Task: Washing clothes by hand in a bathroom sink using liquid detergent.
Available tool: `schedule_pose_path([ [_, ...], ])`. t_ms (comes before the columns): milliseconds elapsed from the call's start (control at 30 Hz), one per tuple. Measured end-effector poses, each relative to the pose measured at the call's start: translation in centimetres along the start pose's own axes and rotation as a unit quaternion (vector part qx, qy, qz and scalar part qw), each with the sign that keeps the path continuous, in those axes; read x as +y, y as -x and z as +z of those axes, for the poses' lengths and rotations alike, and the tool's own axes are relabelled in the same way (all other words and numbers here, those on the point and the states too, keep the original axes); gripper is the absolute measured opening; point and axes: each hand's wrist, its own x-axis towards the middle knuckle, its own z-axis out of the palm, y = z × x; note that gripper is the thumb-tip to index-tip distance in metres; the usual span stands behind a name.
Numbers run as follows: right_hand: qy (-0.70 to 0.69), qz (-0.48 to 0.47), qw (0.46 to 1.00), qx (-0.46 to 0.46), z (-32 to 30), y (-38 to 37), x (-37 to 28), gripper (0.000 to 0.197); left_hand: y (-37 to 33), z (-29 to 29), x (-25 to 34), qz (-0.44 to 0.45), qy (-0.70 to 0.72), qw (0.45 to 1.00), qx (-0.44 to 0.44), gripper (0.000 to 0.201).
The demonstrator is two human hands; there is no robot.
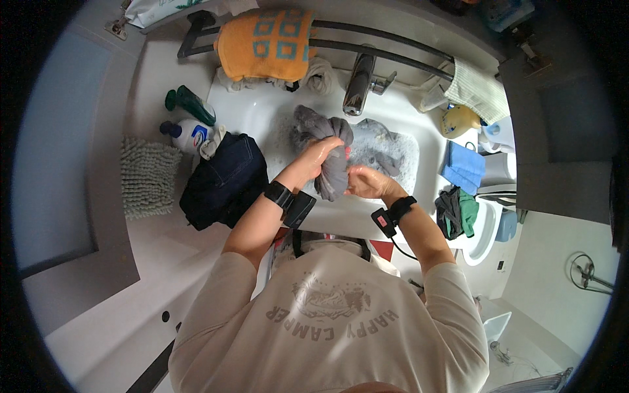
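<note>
Over the white sink (246,108) I hold a bunched, wet grey cloth (333,180). My left hand (317,158) is closed around its middle, thumb lying across the top. On the other side, my right hand (368,183) has its fingers curled into the cloth's lower right edge. A small red patch shows between the hands. Below, another grey piece of fabric (377,147) lies in foamy water; whether it joins the held cloth I cannot tell.
A dark faucet (357,85) juts over the sink. An orange towel (262,46) hangs on the rail. Dark jeans (226,177), a green bottle (196,106) and a white pump bottle (191,135) are at left; a yellow bottle (460,122) and blue cloth (464,165) are at right.
</note>
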Motion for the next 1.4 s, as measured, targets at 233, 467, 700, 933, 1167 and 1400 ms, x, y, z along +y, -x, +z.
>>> schedule_pose_path([
  [233, -0.289, -0.041, 0.956, -0.008, -4.6, -3.2, 2.4, 0.061, 1.8, 0.5, 0.1, -0.094, 0.035, 0.979, -0.178, 0.021],
  [467, -0.236, -0.208, 0.949, 0.026, 1.9, -0.3, -2.2, 0.057, 1.7, 0.5, -1.1, -0.167, -0.070, 0.937, -0.297, 0.030],
  [700, -0.187, -0.226, 0.948, 0.125, -0.6, -0.5, -3.0, 0.032, 1.1, 2.6, -1.2, -0.007, -0.392, 0.881, -0.264, 0.041],
  [933, 0.307, -0.253, 0.815, 0.421, -1.1, -1.7, -1.1, 0.034, 1.8, 5.1, -4.2, -0.013, -0.721, 0.692, -0.038, 0.030],
  [1167, 0.498, -0.197, 0.743, 0.401, -1.2, -2.0, 0.2, 0.042, 2.5, 3.8, -6.1, -0.004, -0.733, 0.677, -0.069, 0.036],
  [1400, 0.486, -0.354, 0.760, 0.247, 0.0, -1.9, 0.4, 0.077, 2.1, -1.2, -5.1, -0.102, -0.134, 0.975, -0.142, 0.061],
])
